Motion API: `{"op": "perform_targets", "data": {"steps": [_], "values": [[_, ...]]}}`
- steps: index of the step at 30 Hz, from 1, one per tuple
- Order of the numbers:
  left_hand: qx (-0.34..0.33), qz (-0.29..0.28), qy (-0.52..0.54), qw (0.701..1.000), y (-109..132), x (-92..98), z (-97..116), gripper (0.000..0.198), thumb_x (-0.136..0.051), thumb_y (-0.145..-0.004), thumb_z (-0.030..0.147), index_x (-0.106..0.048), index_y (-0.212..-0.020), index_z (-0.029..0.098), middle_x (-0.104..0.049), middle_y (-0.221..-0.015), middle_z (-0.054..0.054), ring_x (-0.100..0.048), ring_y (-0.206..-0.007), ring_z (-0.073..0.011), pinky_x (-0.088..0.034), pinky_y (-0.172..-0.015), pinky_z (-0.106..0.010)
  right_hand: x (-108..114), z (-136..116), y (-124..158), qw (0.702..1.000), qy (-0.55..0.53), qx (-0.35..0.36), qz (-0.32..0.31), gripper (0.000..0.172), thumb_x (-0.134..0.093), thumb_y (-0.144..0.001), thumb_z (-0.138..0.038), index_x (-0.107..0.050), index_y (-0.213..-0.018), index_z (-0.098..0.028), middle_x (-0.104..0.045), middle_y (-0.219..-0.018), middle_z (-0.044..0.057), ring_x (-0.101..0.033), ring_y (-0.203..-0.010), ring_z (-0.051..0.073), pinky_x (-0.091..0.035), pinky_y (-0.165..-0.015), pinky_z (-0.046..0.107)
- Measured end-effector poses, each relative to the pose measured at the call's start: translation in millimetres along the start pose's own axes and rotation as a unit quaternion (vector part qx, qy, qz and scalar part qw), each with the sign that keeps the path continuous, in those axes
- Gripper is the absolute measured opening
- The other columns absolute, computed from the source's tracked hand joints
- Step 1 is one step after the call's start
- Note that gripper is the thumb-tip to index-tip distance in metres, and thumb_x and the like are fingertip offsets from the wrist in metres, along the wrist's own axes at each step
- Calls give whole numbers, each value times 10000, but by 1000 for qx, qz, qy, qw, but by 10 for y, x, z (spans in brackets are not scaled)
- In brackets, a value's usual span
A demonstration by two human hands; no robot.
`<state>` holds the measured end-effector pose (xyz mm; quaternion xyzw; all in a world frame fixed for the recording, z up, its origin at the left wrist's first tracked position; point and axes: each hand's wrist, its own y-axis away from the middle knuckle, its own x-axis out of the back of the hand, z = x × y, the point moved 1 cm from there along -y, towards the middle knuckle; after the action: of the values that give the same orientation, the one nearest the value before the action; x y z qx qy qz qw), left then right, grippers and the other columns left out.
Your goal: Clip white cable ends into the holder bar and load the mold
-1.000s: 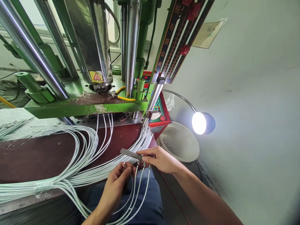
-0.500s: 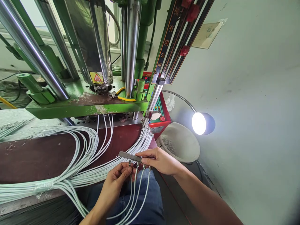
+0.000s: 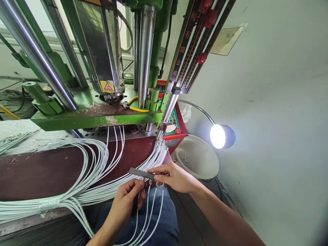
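Note:
A flat grey metal bar [image 3: 138, 172] is pinched between the thumb and fingers of my right hand [image 3: 176, 177], above my lap. Several white cables [image 3: 154, 201] hang from its lower side by small metal connectors [image 3: 157, 183]. At the bar's left part, my left hand [image 3: 132, 193] closes thumb and fingers on the leftmost cable, just below the bar; its connector end is mostly hidden by the fingers. Behind the hands, a big bundle of white cables [image 3: 112, 187] lies across the brown table [image 3: 38, 174].
A green press [image 3: 102, 121] stands behind the table, with cables running under its plate. Yellow-handled pliers [image 3: 138, 109] lie on it. To the right are a red control box [image 3: 180, 131], a lit lamp [image 3: 217, 136] and a pale bin [image 3: 205, 160] containing small scraps.
My left fingers have shifted up the leftmost cable toward the bar, now covering its connector. My right hand keeps the bar nearly still.

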<state>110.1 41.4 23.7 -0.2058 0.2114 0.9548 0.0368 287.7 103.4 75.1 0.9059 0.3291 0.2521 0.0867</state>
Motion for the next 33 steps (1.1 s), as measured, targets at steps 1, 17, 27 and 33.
{"op": "perform_targets", "data": {"steps": [1, 17, 27, 33], "values": [[1, 3, 3, 1000, -1, -8, 6, 408, -716, -725, 512, -565, -567, 168, -555, -524, 24, -385, -392, -53, -299, -437, -216, -4, -4, 0, 1000, 6, 2, 0, 396, -550, -867, -237, -695, -1232, -185, -621, -692, -3, -477, -613, 108, -405, -573, 213], [15, 38, 35, 999, -130, -62, 60, 351, -741, -683, 452, -562, -573, 171, -571, -521, 17, -417, -388, -65, -309, -401, -208, 25, 9, -126, 999, 38, -4, -22, 413, -516, -888, -240, -671, -1269, -204, -556, -649, -15, -446, -575, 101, -400, -519, 191], [-79, 172, -127, 974, -102, 307, 306, 475, -741, -660, 491, -668, -996, 164, -731, -940, -74, -659, -749, -213, -532, -757, -336, 232, 83, -829, 992, 107, -30, 56, 354, -562, -836, -181, -725, -1149, -150, -699, -773, 13, -585, -635, 117, -445, -611, 218], [-168, 261, -110, 944, -507, 657, 873, 272, -738, -717, 304, -653, -946, 184, -696, -1105, -74, -629, -1081, -224, -464, -945, -281, 102, 76, -905, 948, 297, -24, 115, 291, -563, -864, -241, -739, -1089, -184, -742, -1033, 76, -654, -989, 251, -462, -846, 326]]}}
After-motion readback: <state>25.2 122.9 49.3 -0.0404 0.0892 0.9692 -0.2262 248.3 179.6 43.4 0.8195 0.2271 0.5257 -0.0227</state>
